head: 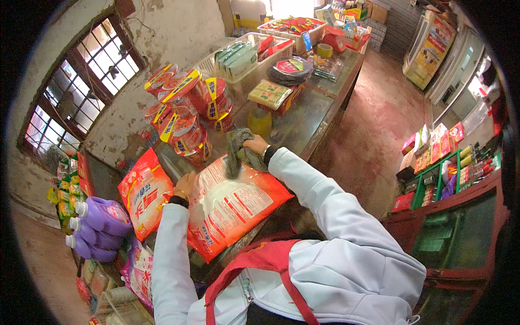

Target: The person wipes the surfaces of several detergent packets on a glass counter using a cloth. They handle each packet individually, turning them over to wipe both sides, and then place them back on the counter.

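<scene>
My right hand (256,145) grips a crumpled grey-green cloth (234,156), whose lower end lies against the top of a large orange-and-white plastic bag (235,203). The bag looks like washing powder and lies printed side up at the counter's near edge. At its left edge is my left hand (185,185), touching the bag; its fingers are partly hidden, so their grip is unclear. A second orange bag (147,195) leans just left of that hand. Stacked red instant-noodle tubs (183,118) stand beyond both hands on the glass-topped counter (313,118).
Purple jugs (101,227) and a pink-purple bag (140,270) crowd the left side. Further along the counter are wrapped yellow packs (270,94), a dark coiled bundle (290,71) and white plastic baskets (235,79). A red-framed display case (451,231) stands to the right, across the floor.
</scene>
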A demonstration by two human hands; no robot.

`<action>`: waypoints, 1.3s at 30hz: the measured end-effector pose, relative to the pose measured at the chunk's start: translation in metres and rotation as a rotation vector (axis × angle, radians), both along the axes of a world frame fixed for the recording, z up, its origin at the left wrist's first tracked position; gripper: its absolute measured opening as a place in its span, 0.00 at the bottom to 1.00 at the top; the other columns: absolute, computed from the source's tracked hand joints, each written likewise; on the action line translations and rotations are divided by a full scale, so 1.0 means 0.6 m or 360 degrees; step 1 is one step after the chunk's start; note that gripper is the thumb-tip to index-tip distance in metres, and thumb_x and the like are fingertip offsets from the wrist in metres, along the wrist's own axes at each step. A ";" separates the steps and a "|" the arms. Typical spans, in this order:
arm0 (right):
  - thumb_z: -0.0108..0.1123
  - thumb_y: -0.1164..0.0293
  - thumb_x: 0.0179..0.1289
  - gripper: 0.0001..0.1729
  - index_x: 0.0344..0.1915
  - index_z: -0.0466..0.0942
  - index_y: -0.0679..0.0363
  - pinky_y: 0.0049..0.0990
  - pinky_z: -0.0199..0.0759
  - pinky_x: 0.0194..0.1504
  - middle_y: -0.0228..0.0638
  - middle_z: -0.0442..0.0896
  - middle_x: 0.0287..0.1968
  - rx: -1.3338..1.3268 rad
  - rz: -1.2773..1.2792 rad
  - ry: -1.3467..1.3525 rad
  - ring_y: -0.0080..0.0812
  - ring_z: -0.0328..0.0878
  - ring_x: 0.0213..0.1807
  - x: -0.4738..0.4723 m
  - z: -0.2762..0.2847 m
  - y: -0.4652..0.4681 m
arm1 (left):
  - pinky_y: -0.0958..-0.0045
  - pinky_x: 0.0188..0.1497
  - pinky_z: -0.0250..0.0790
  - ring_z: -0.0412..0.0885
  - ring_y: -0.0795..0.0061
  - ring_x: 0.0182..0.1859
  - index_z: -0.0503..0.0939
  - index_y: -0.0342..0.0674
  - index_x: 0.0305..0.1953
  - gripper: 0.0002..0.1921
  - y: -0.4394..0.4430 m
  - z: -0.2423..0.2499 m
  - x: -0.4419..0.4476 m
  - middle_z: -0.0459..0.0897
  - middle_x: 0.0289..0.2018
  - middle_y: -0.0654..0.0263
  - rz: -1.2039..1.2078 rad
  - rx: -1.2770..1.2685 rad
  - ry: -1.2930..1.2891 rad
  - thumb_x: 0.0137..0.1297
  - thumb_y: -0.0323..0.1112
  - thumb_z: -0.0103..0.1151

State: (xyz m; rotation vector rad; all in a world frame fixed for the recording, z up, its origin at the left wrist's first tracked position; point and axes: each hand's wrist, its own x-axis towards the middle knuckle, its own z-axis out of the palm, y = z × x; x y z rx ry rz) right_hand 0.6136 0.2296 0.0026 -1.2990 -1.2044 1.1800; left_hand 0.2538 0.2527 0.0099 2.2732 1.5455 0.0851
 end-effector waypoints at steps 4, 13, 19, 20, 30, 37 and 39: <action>0.69 0.58 0.47 0.25 0.42 0.83 0.65 0.30 0.74 0.47 0.39 0.85 0.45 -0.0327 -0.0197 -0.0397 0.35 0.81 0.44 -0.003 -0.028 0.038 | 0.57 0.60 0.64 0.75 0.45 0.57 0.78 0.30 0.52 0.39 0.013 0.016 0.052 0.78 0.50 0.39 0.0362 -0.0070 -0.0063 0.66 0.66 0.39; 0.69 0.56 0.47 0.31 0.44 0.81 0.72 0.33 0.74 0.47 0.46 0.83 0.47 -0.0207 0.0129 -0.0280 0.39 0.80 0.45 0.030 -0.100 0.083 | 0.62 0.37 0.59 0.70 0.65 0.35 0.79 0.30 0.33 0.43 0.057 0.037 0.051 0.76 0.32 0.57 0.0323 -0.0868 -0.0204 0.47 0.76 0.58; 0.61 0.71 0.57 0.15 0.46 0.82 0.58 0.26 0.71 0.51 0.33 0.84 0.47 0.0304 0.0127 -0.0152 0.29 0.79 0.49 0.012 -0.032 0.005 | 0.71 0.37 0.66 0.75 0.74 0.34 0.82 0.38 0.42 0.32 0.057 0.103 0.034 0.81 0.35 0.67 -0.0148 -0.0923 0.0223 0.54 0.64 0.64; 0.62 0.72 0.57 0.16 0.47 0.82 0.61 0.26 0.71 0.51 0.33 0.84 0.47 0.0262 0.0055 0.0261 0.28 0.79 0.49 0.002 -0.019 -0.014 | 0.72 0.36 0.65 0.74 0.76 0.33 0.81 0.38 0.41 0.31 0.047 0.109 0.033 0.80 0.34 0.68 -0.0194 -0.0936 0.0146 0.54 0.65 0.64; 0.63 0.76 0.53 0.18 0.46 0.80 0.66 0.29 0.75 0.43 0.35 0.84 0.42 -0.0029 -0.0082 0.0800 0.30 0.81 0.41 0.010 -0.043 0.012 | 0.73 0.30 0.61 0.67 0.83 0.30 0.81 0.39 0.32 0.27 0.031 0.072 0.048 0.73 0.27 0.76 -0.0139 -0.0550 -0.0128 0.56 0.62 0.64; 0.73 0.58 0.38 0.29 0.40 0.83 0.65 0.35 0.77 0.41 0.47 0.86 0.35 -0.0018 -0.0653 -0.0604 0.42 0.85 0.37 0.019 0.005 0.010 | 0.55 0.56 0.65 0.78 0.54 0.51 0.75 0.41 0.54 0.26 -0.021 0.076 0.065 0.82 0.46 0.55 -0.0076 0.0549 0.0083 0.59 0.51 0.61; 0.73 0.59 0.38 0.27 0.38 0.83 0.65 0.37 0.77 0.43 0.48 0.86 0.37 0.0055 -0.0324 -0.0529 0.44 0.84 0.40 0.025 0.045 -0.008 | 0.50 0.63 0.57 0.72 0.58 0.59 0.74 0.44 0.56 0.25 -0.051 0.067 0.056 0.78 0.54 0.56 -0.0090 0.0698 -0.0082 0.61 0.49 0.60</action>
